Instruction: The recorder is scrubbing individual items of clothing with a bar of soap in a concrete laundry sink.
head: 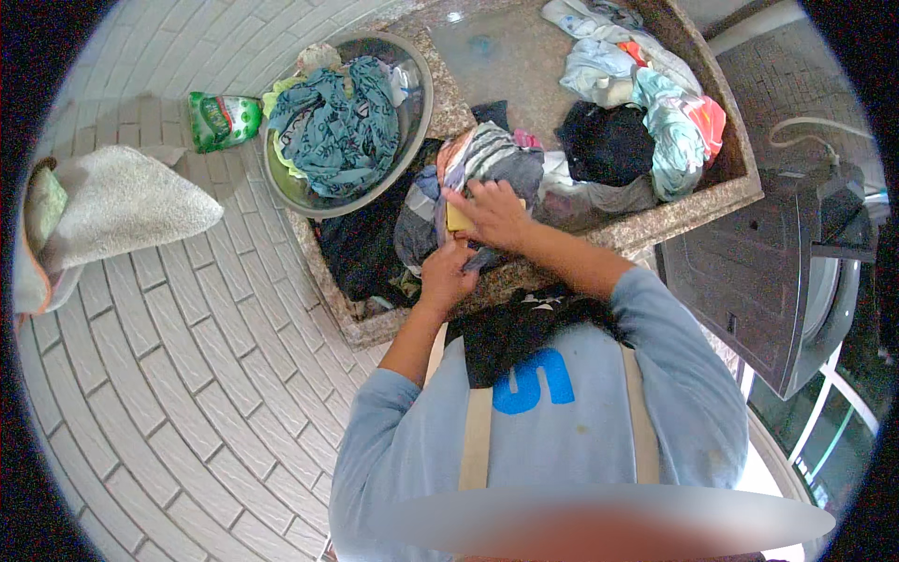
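Observation:
My right hand (495, 214) is closed over a yellow bar of soap (460, 216), pressing it on a striped grey, white and orange garment (491, 158). Just below it, my left hand (449, 274) grips the lower edge of the same bunched cloth. The garment lies at the near side of a stone laundry sink (597, 235). Dark clothes (365, 246) lie to its left. On the right side of the sink are a black garment (607, 144) and a pale turquoise garment (667, 133).
A metal basin (421, 105) holding blue-green printed cloth (337, 126) rests on the sink's left part. A green packet (223, 121) stands beside it by the tiled wall. A whitish towel (133, 204) hangs at far left. A dark grey appliance (737, 281) is at right.

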`<state>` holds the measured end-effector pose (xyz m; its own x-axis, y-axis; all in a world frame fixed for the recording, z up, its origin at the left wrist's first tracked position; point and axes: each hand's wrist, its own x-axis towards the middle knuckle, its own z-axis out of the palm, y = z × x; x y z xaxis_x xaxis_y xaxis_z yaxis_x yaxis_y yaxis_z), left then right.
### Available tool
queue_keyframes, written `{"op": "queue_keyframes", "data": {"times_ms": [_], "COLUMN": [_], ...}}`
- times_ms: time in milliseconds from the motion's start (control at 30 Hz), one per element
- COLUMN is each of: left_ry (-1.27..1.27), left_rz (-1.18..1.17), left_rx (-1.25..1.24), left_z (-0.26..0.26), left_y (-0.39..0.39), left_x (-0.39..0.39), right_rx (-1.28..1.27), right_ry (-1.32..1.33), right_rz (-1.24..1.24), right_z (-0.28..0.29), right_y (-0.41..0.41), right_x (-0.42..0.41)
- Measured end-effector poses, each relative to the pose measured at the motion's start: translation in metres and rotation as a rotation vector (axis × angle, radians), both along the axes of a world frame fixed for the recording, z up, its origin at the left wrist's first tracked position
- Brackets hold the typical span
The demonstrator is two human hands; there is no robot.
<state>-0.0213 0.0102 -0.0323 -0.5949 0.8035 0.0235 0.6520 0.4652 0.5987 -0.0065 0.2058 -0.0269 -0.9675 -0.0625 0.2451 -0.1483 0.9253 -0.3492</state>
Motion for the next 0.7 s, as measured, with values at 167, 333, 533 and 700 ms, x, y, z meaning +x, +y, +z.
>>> {"op": "queue_keyframes", "data": {"times_ms": [167,333,533,700], "left_ry": [-0.18,-0.237,-0.337,-0.255], "left_rz": [0.202,0.224,0.237,0.199], "left_rx": [0.103,0.154,0.171,0.182], "left_z": [0.004,0.007,-0.008,-0.015], "left_y": [0.005,0.003,-0.002,-0.006], "left_x": [-0.01,-0.01,-0.014,-0.013], "right_rx": [-0.022,-0.105,-0.175,-0.037], "right_ry": [-0.057,-0.109,-0.299,-0.022], "right_rz": [-0.115,-0.505,-0.613,-0.251], "right_z": [-0.011,-0.026,-0.026,-0.013], "right_y": [0.007,0.016,0.024,-0.008], "right_x": [-0.03,-0.06,-0.072,0.0]}}
